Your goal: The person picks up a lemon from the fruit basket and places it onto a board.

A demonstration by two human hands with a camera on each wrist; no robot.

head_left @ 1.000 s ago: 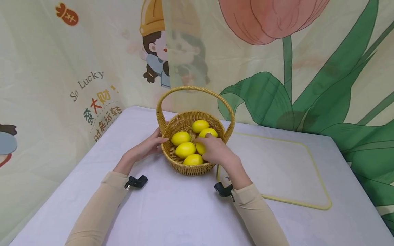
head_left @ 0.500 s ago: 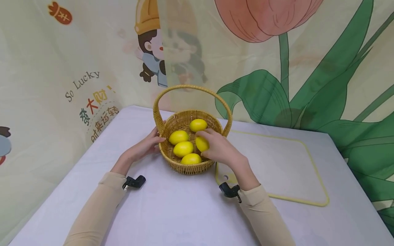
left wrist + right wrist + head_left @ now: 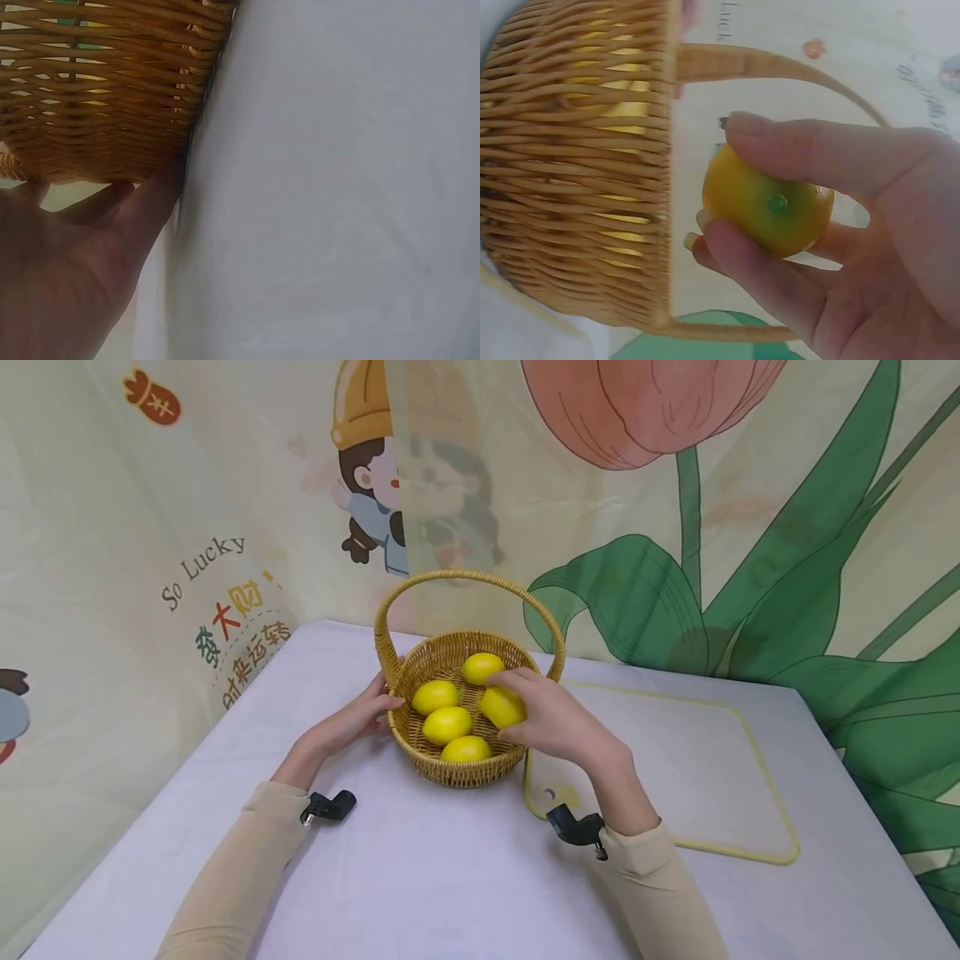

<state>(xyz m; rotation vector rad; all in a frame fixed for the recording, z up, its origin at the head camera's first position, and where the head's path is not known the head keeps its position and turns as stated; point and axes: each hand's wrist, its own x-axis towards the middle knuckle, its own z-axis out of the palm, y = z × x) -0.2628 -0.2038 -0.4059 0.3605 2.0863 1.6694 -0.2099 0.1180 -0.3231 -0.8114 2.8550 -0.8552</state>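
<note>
Several yellow lemons point(image 3: 447, 726) lie in a round wicker basket point(image 3: 467, 774) with a tall arched handle. My right hand point(image 3: 562, 720) pinches another lemon point(image 3: 769, 201) between thumb and fingers at the basket's right side. In the right wrist view its green stem end faces the camera, and it is held above the rim. Part of the basket's right interior is hidden behind this hand. My left hand point(image 3: 358, 714) holds the left side of the basket, thumb at the rim. The left wrist view shows its fingers point(image 3: 154, 202) against the woven outer wall, near the tabletop.
A white board point(image 3: 697, 768) with a yellow edge lies flat on the table, right of the basket. White cloth point(image 3: 420, 877) covers the table. Behind hangs a printed curtain point(image 3: 262, 460) with a large tulip. The arched handle point(image 3: 468, 574) rises over the basket's opening.
My right hand has taken hold of a lemon and drawn it up and to the right, toward the basket's rim. My left hand stays at the basket's left side.
</note>
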